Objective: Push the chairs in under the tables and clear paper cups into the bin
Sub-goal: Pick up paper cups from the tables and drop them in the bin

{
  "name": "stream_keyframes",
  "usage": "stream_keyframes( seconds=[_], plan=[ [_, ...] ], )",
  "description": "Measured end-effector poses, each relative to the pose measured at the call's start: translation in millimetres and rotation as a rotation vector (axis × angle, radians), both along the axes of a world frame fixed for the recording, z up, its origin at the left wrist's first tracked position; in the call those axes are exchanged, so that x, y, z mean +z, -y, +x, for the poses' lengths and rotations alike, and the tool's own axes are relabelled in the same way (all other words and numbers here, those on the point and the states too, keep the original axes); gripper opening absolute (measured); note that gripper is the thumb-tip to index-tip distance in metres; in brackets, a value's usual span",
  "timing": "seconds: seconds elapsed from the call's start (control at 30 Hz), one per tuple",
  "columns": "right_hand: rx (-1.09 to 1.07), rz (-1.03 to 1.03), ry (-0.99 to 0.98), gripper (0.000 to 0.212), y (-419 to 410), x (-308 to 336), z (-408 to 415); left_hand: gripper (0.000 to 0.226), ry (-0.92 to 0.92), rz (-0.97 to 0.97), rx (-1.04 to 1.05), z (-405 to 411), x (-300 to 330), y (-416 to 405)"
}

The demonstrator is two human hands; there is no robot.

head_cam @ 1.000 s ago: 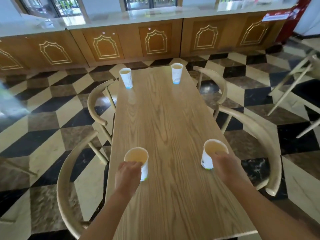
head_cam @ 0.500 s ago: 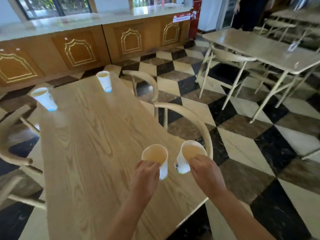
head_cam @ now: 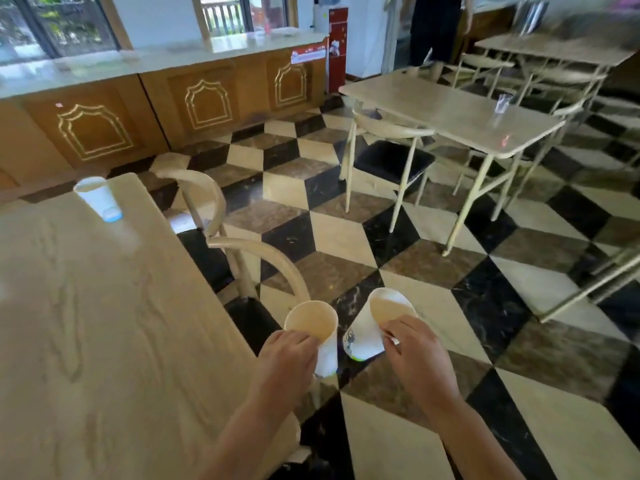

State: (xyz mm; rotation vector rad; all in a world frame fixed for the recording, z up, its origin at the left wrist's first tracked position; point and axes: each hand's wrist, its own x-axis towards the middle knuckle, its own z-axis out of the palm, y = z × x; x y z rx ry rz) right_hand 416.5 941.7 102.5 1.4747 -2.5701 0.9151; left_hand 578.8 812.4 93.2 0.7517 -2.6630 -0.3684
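Note:
My left hand (head_cam: pixel 289 358) grips a white paper cup (head_cam: pixel 317 327) by its rim, held off the right edge of the wooden table (head_cam: pixel 86 341). My right hand (head_cam: pixel 419 358) holds a second paper cup (head_cam: pixel 372 323), tilted, above the chequered floor. A third paper cup (head_cam: pixel 98 199) with a blue base stands at the table's far end. Two pale wooden chairs, the nearer one (head_cam: pixel 273 261) and the farther one (head_cam: pixel 204 192), stand beside the table's right edge, their backs close to it. No bin is in view.
Another table (head_cam: pixel 450 116) with a chair (head_cam: pixel 391 147) tucked under it stands to the right, a small clear cup (head_cam: pixel 502 102) on it. More tables and chairs lie beyond. A person (head_cam: pixel 436 26) stands at the back. Wooden cabinets (head_cam: pixel 207 102) line the far wall.
My view has swung right, away from the table. Both hands lifted their cups off the table, came together, and now hold them past its right edge, over the floor.

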Motion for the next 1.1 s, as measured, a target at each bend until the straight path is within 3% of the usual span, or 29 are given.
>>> stream_keyframes(
  seconds=[0.07,0.17,0.27,0.33,0.53,0.83,1.1],
  plan=[
    [0.017,-0.001,0.013,0.014,-8,-1,-37,0.01,-0.004,-0.012,0.002,-32,-1,-5],
    [0.051,0.013,-0.009,0.013,-13,-2,-77,0.025,-0.011,-0.004,0.027,-67,-1,-6],
    [0.078,0.022,-0.018,0.02,-11,1,-114,0.014,-0.045,-0.012,0.022,-101,7,-4],
    [0.079,0.022,-0.018,0.021,-7,4,-137,0.024,-0.062,0.006,0.017,-127,15,1],
    [0.05,0.038,-0.041,0.016,25,12,-207,0.023,-0.102,-0.025,-0.017,-213,22,38],
    [0.113,0.134,-0.174,0.026,142,17,-332,0.023,-0.129,-0.008,0.004,-335,18,157],
    [0.213,0.214,-0.24,0.028,264,6,-402,0.028,-0.071,-0.008,0.099,-383,10,260]
  ],
)
